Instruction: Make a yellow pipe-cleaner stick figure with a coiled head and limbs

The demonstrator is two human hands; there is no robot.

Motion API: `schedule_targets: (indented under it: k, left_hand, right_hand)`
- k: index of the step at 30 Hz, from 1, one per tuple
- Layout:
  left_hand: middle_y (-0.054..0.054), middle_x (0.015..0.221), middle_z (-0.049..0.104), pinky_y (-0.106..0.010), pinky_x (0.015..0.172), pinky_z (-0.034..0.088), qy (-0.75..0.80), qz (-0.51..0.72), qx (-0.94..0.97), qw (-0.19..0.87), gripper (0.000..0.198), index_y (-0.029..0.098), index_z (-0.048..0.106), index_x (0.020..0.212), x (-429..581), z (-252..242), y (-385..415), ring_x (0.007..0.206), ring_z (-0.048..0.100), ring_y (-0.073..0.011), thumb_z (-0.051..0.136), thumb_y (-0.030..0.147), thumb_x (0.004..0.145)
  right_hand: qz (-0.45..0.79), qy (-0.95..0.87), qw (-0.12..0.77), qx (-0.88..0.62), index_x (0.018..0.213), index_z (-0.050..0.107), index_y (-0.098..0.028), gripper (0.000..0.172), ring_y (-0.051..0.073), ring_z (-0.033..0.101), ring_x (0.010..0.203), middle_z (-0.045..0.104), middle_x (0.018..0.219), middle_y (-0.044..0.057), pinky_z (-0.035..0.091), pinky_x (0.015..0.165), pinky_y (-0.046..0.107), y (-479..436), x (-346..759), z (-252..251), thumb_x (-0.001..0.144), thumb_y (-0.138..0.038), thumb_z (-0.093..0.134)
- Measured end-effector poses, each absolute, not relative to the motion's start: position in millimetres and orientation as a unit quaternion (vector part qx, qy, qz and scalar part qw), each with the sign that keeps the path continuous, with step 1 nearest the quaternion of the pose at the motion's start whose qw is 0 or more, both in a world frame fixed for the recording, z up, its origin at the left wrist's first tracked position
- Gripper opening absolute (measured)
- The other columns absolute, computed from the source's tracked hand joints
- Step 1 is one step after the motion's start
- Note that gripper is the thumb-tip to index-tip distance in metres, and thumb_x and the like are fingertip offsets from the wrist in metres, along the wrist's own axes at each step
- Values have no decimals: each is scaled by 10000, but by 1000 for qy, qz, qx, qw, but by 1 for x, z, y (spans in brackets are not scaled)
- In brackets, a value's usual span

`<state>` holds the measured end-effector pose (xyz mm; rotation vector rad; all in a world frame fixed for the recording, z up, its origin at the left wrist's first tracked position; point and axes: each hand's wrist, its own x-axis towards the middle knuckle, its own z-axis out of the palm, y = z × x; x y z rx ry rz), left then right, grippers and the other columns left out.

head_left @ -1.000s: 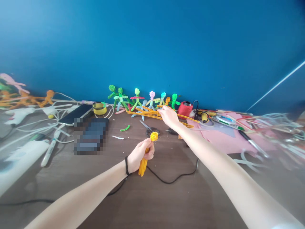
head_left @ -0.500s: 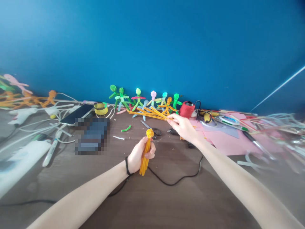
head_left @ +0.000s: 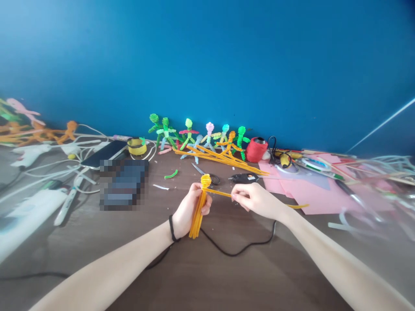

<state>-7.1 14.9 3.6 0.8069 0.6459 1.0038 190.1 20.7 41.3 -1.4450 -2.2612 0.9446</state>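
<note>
My left hand (head_left: 192, 207) is closed around a bundle of yellow-orange pipe cleaners (head_left: 197, 218), whose top is wound into a round yellow head (head_left: 205, 181). Between the fingers of my right hand (head_left: 251, 198) is a single orange pipe cleaner (head_left: 220, 193). Its left end meets the bundle just under the head, and its other end sticks out beyond my right wrist over the pink paper. Behind my hands, a pile of straight orange pipe cleaners (head_left: 223, 159) lies in front of several small pipe-cleaner figures (head_left: 188, 134).
Scissors (head_left: 212, 178) and a black glue gun (head_left: 243, 177) lie beyond my hands. At right are a red thread spool (head_left: 256, 150) and pink paper (head_left: 311, 196). Phones (head_left: 128, 183), a yellow roll (head_left: 136, 147) and white cables (head_left: 87, 172) lie left. A black cord (head_left: 233, 255) crosses the table.
My right hand has moved from the orange pile down toward my left hand, bringing one pipe cleaner against the bundle. The rest of the pile now lies on the table. My left hand keeps its grip.
</note>
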Motion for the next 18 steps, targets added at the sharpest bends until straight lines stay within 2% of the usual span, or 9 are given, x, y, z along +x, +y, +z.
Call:
schedule_targets:
  k: [8,18]
  left_hand:
    - [50,525,486,-174,429,224,315,462,409,721,160,215,285,757,-6,5,11,392,319,-48,328,336,854]
    - [43,577,478,-170,447,253,315,455,401,730,183,202,307,722,-7,4,11,428,366,-43,364,316,854]
  right_hand:
    - [356,-777,130,-502,704,508,-168,236,69,385,418,463,465,-49,275,445,198,23,195,39,816,-334,384]
    - [423,-762,122,-475,743,522,-153,242,72,419,411,495,450,-32,340,456,197,24,196,45,825,-340,390]
